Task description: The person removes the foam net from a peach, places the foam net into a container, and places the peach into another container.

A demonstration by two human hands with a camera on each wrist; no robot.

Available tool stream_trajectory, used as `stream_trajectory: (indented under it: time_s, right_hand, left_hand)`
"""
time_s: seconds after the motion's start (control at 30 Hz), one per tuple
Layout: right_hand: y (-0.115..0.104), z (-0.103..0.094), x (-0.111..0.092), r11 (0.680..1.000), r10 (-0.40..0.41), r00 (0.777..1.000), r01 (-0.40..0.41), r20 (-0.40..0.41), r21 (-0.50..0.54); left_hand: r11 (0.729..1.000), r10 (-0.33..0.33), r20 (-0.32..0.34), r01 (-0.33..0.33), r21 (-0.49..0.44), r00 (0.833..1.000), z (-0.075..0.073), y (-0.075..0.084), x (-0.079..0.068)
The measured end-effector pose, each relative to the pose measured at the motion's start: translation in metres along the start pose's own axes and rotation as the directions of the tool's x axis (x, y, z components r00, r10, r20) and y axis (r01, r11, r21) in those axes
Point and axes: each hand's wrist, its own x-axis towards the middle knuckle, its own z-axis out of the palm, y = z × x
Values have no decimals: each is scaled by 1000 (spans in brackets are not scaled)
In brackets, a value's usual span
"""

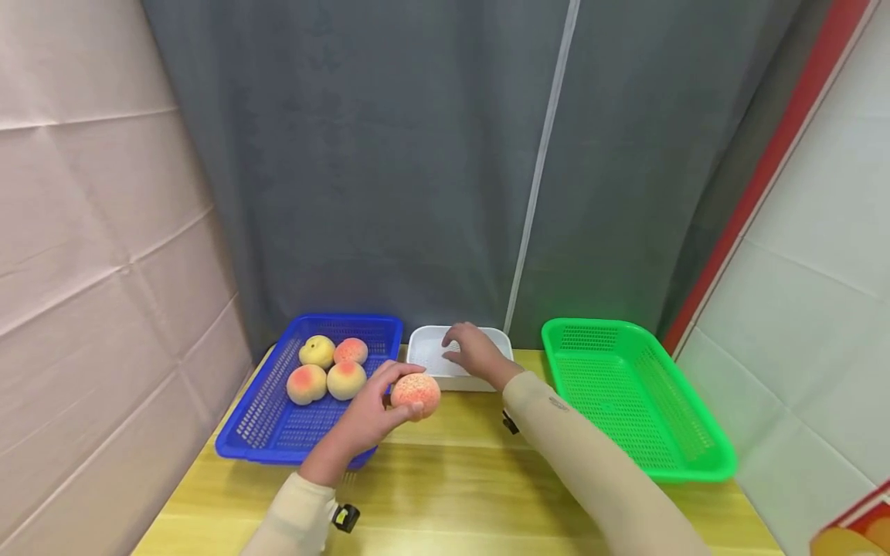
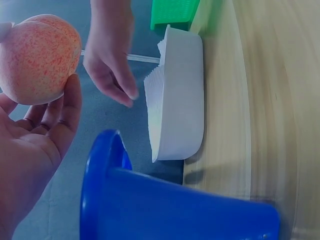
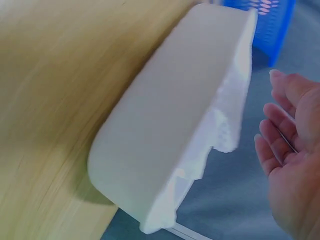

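Observation:
My left hand [image 1: 371, 413] grips a speckled pink-orange peach [image 1: 417, 395], fingers over its top and thumb below, just right of the blue basket [image 1: 295, 448]. In the left wrist view the same peach [image 2: 42, 60] sits against the fingers [image 2: 72, 107]. My right hand [image 1: 480, 354] hovers over the white tray [image 1: 459, 382], its fingers loosely bent around nothing. From the right wrist, that hand [image 3: 295, 135] appears apart from the tray [image 3: 165, 95], whose rim carries a crinkled white liner [image 3: 227, 120]. Several yellow and pink peaches [image 1: 346, 380] lie in the blue basket.
A green basket [image 1: 695, 471] stands on the right of the wooden table [image 1: 445, 479]. Behind the table hangs a grey curtain [image 1: 389, 170]. Pale walls rise on both sides, the right one edged by a red strip [image 1: 765, 147].

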Motion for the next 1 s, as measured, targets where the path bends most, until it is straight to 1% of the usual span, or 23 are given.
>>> stream_trajectory:
  time_s: [0.17, 0.27, 0.4, 0.5, 0.63, 0.73, 0.87, 1.0]
  right_hand:
    - [-7, -20, -20, 998, 24, 999, -21, -41, 59]
    - [-13, -31, -38, 993, 2, 998, 7, -69, 121]
    - [-21, -40, -68, 969, -25, 995, 48, -99, 242]
    - [-30, -44, -89, 953, -14, 993, 48, -115, 299]
    - [-40, -49, -111, 946, -18, 991, 59, -129, 317]
    - [-43, -48, -125, 946, -37, 990, 78, -134, 314]
    - [-41, -41, -142, 957, -54, 990, 89, -134, 276]
    - [-38, -33, -150, 961, -70, 988, 105, -141, 258]
  left_hand:
    - [1000, -15, 0, 15, 12, 1000, -4, 2, 0]
    - [1000, -6, 2, 6, 17, 1000, -6, 4, -1]
    - [1000, 8, 9, -9, 22, 1000, -7, 5, -2]
    - [1000, 9, 14, -9, 23, 1000, -7, 6, -3]
    - [1000, 17, 22, -18, 20, 1000, -5, 5, -4]
    - [999, 28, 27, -29, 20, 999, -4, 5, -4]
    - [999, 38, 41, -39, 19, 998, -4, 5, -2]
    - [1000, 29, 61, -29, 4, 998, -3, 6, -1]
